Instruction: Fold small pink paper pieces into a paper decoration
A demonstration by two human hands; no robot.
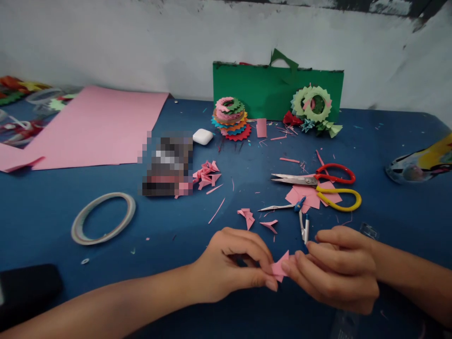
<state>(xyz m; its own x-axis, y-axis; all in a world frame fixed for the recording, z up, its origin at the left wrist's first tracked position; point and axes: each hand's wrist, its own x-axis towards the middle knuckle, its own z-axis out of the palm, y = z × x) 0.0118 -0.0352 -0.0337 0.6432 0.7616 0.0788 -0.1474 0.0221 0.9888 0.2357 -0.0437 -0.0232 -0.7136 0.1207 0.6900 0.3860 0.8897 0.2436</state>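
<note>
A small folded piece of pink paper [280,267] is pinched between my two hands near the front of the blue table. My left hand [238,266] grips its left end between thumb and fingertips. On the other side, my right hand [334,270] has its thumb and finger closed on the paper's right edge. Just beyond lie two folded pink paper pieces [247,218]. A compass [300,205] with a blue top rests near my right hand. Behind it, scissors [310,181] with one red and one yellow handle lie partly over several pink paper pieces [300,197].
A tape roll [76,231] and a large pink sheet [102,127] lie left. Pink folded pieces [207,175] sit beside a blurred-out object [167,165] and a white case [203,136]. Paper rings [230,117] stand before a green board [261,89]. A bottle [416,162] is right.
</note>
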